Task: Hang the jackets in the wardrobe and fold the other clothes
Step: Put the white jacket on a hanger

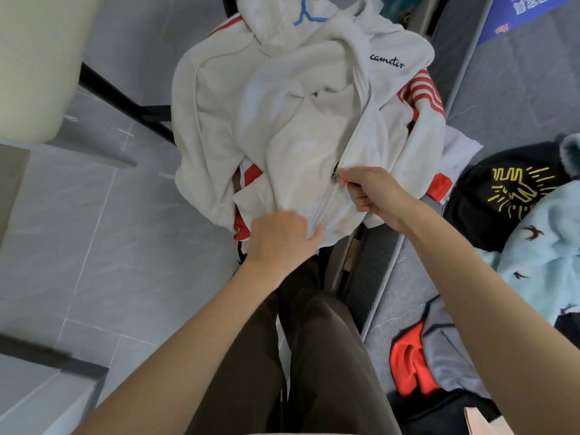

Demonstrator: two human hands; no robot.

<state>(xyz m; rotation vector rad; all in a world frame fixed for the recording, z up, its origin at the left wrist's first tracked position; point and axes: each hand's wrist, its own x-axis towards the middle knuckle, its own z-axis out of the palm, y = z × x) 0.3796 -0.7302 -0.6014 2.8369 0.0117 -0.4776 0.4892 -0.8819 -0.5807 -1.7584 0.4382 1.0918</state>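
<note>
Head view: the white jacket [301, 120] hangs in the middle of the scene on a blue hanger [306, 17] at the far edge, draped over a red-striped garment [422, 92]. The right hand [373, 193] pinches the zipper pull [335, 175] low on the jacket's front, with the fingers curled in. The left hand [279, 238] grips the jacket's near hem just left of the zip line, bunching the cloth. To the right lie a black top [502, 196] with a yellow print and a pale blue fleece [546, 246]. Grey floor tiles [94, 215] spread to the left.
</note>
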